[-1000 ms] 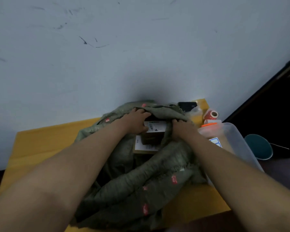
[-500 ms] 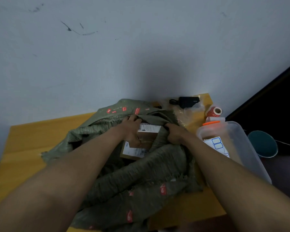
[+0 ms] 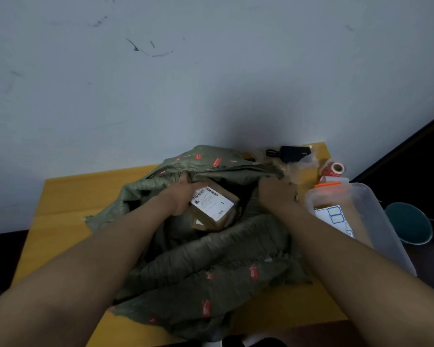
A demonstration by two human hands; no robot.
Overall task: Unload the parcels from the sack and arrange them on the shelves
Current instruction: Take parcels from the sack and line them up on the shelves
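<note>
Sack [image 3: 206,266] lies crumpled on the yellow table [image 3: 68,196], mouth turned up & away from the person, toward the wall. Inside the mouth sits a brown cardboard parcel [image 3: 214,209] w/ a white shipping label on top; a second box edge shows just under it, hard to tell more.

Left hand [image 3: 182,196] is right at the parcel's left end, fingers curled on it and reaching under the sack's far lip – looks like a grip on the box, tho the fingertips are hidden by cloth. Right hand [image 3: 276,194] clenches the sack's right rim, pulling the mouth wide; it's apart from the parcel, dark gap between.

Key relation: the parcel's long axis runs from the left hand diagonally toward lower right, tilted, near end resting low in the sack. Left hand is the nearer one by far, so prob. it lifts the box up & back toward the person while the right keeps the opening spread.

No shelves in view. A clear plastic tub [image 3: 376,221] stands just right of the sack.
</note>
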